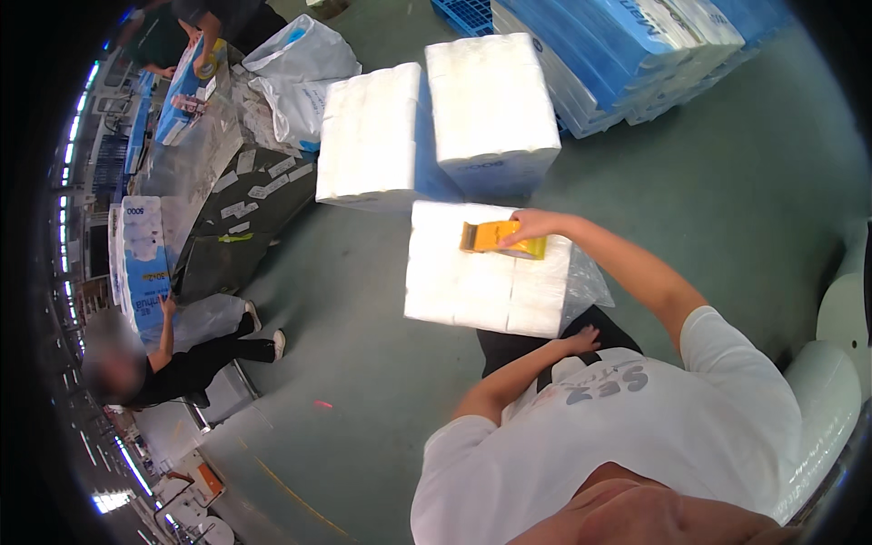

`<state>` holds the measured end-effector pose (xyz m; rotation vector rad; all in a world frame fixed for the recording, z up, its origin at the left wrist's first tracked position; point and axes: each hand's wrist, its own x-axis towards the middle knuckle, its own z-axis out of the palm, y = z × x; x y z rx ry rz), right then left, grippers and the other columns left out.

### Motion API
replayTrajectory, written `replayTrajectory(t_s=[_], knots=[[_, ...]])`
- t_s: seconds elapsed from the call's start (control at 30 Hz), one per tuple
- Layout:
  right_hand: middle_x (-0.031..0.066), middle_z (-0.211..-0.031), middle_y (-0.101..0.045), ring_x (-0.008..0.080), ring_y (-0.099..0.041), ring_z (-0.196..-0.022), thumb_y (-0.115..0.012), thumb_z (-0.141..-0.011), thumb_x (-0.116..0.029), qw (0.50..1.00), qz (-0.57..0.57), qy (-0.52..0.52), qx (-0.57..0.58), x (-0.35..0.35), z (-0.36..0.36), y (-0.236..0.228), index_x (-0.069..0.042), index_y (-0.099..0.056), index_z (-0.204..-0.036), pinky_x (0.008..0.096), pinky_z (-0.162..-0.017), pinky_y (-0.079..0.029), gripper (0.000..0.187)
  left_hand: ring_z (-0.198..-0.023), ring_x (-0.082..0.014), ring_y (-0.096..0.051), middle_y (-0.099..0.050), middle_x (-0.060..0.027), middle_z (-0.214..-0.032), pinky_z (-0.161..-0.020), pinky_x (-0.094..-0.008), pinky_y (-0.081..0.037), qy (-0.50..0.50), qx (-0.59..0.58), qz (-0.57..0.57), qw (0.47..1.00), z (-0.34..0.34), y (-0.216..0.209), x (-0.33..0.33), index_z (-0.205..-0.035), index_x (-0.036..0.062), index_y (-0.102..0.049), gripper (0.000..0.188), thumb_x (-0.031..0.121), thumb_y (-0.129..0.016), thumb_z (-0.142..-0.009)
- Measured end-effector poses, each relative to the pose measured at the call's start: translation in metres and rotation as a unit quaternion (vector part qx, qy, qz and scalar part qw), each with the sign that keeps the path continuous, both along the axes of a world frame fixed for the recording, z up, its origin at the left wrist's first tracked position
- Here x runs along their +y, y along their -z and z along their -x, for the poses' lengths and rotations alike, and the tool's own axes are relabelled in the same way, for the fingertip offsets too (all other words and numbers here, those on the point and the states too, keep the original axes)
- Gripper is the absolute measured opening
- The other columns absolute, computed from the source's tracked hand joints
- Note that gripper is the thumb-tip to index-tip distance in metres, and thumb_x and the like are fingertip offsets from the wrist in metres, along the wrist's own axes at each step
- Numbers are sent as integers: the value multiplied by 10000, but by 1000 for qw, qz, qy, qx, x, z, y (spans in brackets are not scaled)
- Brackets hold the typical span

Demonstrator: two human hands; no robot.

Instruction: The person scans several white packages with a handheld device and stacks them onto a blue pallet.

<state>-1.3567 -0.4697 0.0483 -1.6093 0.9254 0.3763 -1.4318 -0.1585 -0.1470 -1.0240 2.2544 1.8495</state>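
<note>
My right hand (538, 227) is closed around a yellow tape dispenser (495, 235). It holds the dispenser on or just above the top of a white plastic-wrapped pack (463, 289), which looks like tissue rolls. Loose clear film (589, 287) sticks out from the pack's right end. My left hand (582, 341) rests near my dark-clothed lap, just below the pack's near right corner. Its fingers are loosely apart and hold nothing I can see.
Two similar packs, one on the left (371, 136) and one on the right (490, 95), stand beyond mine. Blue-and-white packs (627, 54) are stacked on a blue pallet (465, 16). At left, a person (204, 363) touches a pack (143, 263) beside a dark bench (259, 195). Others work farther back.
</note>
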Motion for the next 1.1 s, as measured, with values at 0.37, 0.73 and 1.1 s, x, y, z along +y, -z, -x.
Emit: replayTrajectory(t_s=[0.37, 0.73, 1.1], knots=[[104, -979, -577, 171, -567, -862, -602, -715, -462, 951, -268, 31, -152, -9, 5, -37, -32, -550, -1052, 251, -755, -419, 549, -1280, -283, -210, -236, -149, -1376, -1025, -448, -177, -249, -366, 430, 787, -28, -97, -118, -1322, -7, -230, 573, 134, -413, -798], [111, -751, -625, 149, -599, -633, -613, -706, -500, 991, -71, -6, -114, 21, 97, -12, 22, -607, -887, 261, -610, -461, 553, -1132, -356, -375, -459, -197, -1148, -971, -465, -262, -400, -307, 470, 724, -127, -105, -127, -1113, -14, -467, 344, 153, -431, -815], [136, -804, -637, 259, -630, -735, -601, -611, -594, 971, 101, 46, 212, 70, 244, 57, -12, -635, -874, 343, -656, -483, 639, -977, -349, -445, -465, -169, -1006, -928, -481, -327, -486, -215, 477, 700, -118, -111, -126, -989, 5, -465, 281, -4, -489, -709]])
